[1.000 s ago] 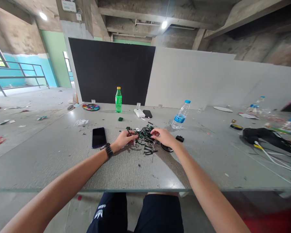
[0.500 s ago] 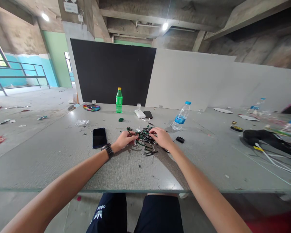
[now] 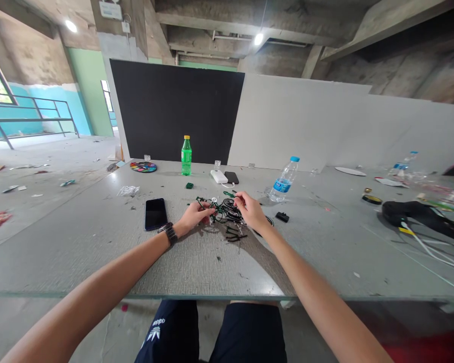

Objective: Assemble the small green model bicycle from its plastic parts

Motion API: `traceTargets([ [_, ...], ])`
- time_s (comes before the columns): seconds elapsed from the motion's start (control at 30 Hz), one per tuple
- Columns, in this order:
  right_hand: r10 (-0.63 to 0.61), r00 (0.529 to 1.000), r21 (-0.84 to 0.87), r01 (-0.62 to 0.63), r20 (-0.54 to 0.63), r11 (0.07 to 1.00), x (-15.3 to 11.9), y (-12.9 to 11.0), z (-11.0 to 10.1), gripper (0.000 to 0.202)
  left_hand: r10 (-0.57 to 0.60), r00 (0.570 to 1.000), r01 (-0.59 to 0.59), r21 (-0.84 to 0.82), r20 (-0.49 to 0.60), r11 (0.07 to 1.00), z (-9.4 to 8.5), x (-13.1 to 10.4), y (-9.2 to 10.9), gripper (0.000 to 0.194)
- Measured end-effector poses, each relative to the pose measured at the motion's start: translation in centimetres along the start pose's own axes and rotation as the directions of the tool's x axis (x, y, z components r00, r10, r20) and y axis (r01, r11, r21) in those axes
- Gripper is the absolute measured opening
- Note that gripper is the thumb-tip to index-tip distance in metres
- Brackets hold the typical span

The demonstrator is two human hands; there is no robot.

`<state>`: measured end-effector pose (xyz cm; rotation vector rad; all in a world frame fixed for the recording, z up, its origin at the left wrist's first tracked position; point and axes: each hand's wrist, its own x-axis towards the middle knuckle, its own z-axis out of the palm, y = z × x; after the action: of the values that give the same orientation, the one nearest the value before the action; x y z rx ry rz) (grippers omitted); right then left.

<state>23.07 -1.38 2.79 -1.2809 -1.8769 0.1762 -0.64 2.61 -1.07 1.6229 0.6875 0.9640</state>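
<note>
My left hand is closed on a thin green frame, which looks like part of a model bicycle. Thumb and fingers pinch it just above the table. Over the right side of the parts heap, my right hand pinches a small green part that sticks out to the left of the fingertips. Between the hands lie small spoked black wheels and other dark pieces, partly hidden by my right hand. Several thin dark strips rest on the near side of the heap.
A phone lies left of my left hand. Farther back stand a green bottle and a water bottle, with a white power bank between them. A small black block sits right of the heap. A black-and-white partition bounds the table's far side.
My right hand has lifted slightly out of the heap, and a small green part now shows at its fingertips. My left hand stays nearly in place with the green frame.
</note>
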Motion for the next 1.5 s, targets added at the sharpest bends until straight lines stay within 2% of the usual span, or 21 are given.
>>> traceTargets([
  [0.1, 0.001, 0.999, -0.145, 0.003, 0.032, 0.989, 0.0, 0.4, -0.4, 0.027, -0.006, 1.0, 0.006, -0.024, -0.007, 1.0, 0.0, 0.0, -0.1, 0.032],
  [0.2, 0.025, 0.995, -0.337, 0.008, 0.094, 0.941, -0.1, 0.8, -0.7, 0.022, -0.021, 1.0, 0.02, -0.064, -0.02, 0.998, 0.1, 0.0, -0.1, 0.035],
  [0.33, 0.093, 0.981, -0.487, 0.003, 0.173, 0.873, -0.3, 0.8, -0.7, 0.021, -0.066, 0.994, 0.056, -0.117, -0.082, 0.992, 0.2, 0.0, 0.0, 0.047],
  [0.43, 0.141, 0.964, -0.537, 0.001, 0.224, 0.844, -0.3, 0.6, -0.7, 0.023, -0.126, 0.983, 0.104, -0.163, -0.132, 0.981, 0.2, 0.1, 0.0, 0.056],
  [0.5, 0.147, 0.965, -0.548, -0.005, 0.216, 0.836, -0.3, 0.7, -0.9, 0.023, -0.165, 0.973, 0.133, -0.196, -0.159, 0.972, 0.2, 0.0, 0.0, 0.06],
  [0.63, 0.14, 0.967, -0.534, -0.006, 0.212, 0.845, -0.3, 1.7, -1.6, 0.027, -0.191, 0.969, 0.153, -0.224, -0.156, 0.963, 0.2, -0.1, 0.2, 0.065],
  [0.8, 0.23, 0.915, -0.54, -0.015, 0.332, 0.841, -0.4, 3.2, -2.0, 0.028, -0.181, 0.97, 0.141, -0.235, -0.159, 0.962, 0.3, -0.3, 0.6, 0.066],
  [1.0, 0.241, 0.925, -0.505, -0.063, 0.294, 0.861, -0.4, 3.7, -2.7, 0.027, -0.181, 0.97, 0.138, -0.246, -0.161, 0.959, 0.4, -0.1, 0.4, 0.065],
  [1.17, 0.123, 0.956, -0.399, -0.006, 0.267, 0.917, -0.3, 3.3, -2.5, 0.026, -0.181, 0.969, 0.141, -0.226, -0.169, 0.964, 0.4, 0.0, 0.3, 0.063],
  [1.33, 0.065, 0.956, -0.349, 0.04, 0.286, 0.936, 0.0, 2.7, -2.3, 0.027, -0.177, 0.969, 0.135, -0.229, -0.174, 0.964, 0.4, -0.1, 0.5, 0.063],
  [1.43, 0.131, 0.98, -0.409, -0.06, 0.148, 0.911, 0.0, 3.0, -3.1, 0.029, -0.183, 0.967, 0.137, -0.243, -0.178, 0.96, 0.4, -0.2, 0.5, 0.064],
  [1.5, 0.188, 0.979, -0.481, -0.13, 0.075, 0.867, -0.1, 3.6, -3.6, 0.032, -0.186, 0.969, 0.145, -0.234, -0.162, 0.961, 0.3, -0.2, 0.5, 0.065],
])
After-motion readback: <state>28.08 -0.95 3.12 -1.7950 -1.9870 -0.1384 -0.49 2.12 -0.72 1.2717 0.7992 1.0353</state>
